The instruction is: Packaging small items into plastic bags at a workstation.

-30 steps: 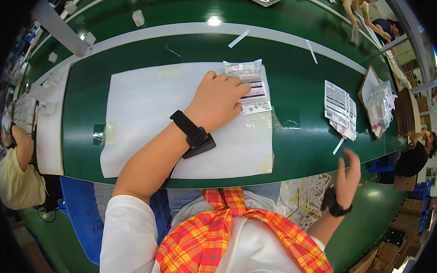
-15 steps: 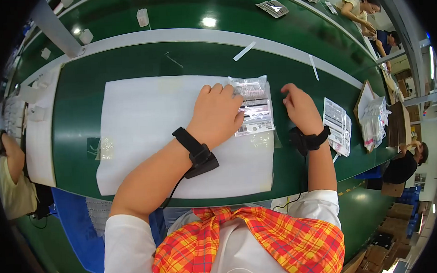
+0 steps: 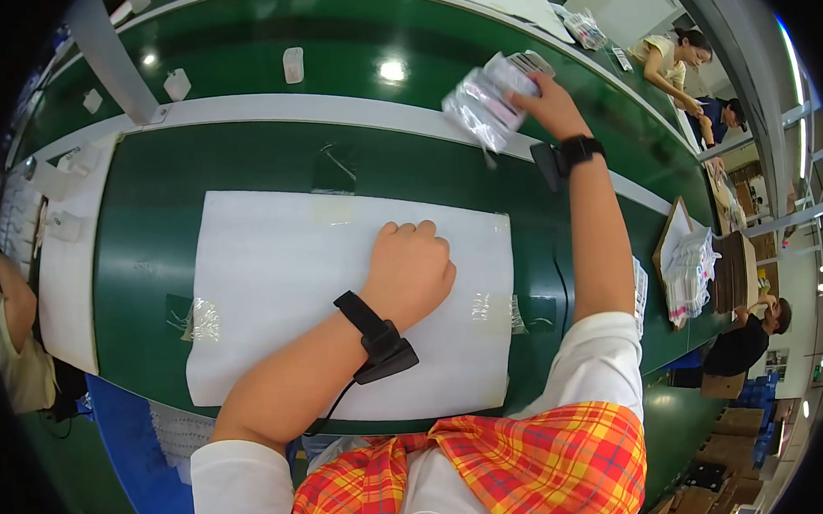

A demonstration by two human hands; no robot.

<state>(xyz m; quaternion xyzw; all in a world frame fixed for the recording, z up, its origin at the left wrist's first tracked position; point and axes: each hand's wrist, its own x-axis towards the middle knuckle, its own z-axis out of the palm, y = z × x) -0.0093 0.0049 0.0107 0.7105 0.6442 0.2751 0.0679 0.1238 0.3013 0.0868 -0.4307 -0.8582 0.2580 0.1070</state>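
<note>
The right hand [image 3: 552, 104] gripped clear plastic packets [image 3: 489, 99] far out; the left hand [image 3: 412, 271] rested fisted on the white sheet [image 3: 275, 281].

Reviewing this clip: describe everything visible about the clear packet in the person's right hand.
The clear plastic packet looks like a thin, crinkled, see-through bag with white and dark printed contents inside. The right hand grips it at its right end and holds it lifted, arm stretched forward over the white strip along the green table. Its free end droops left. Nothing else touches it.
</note>
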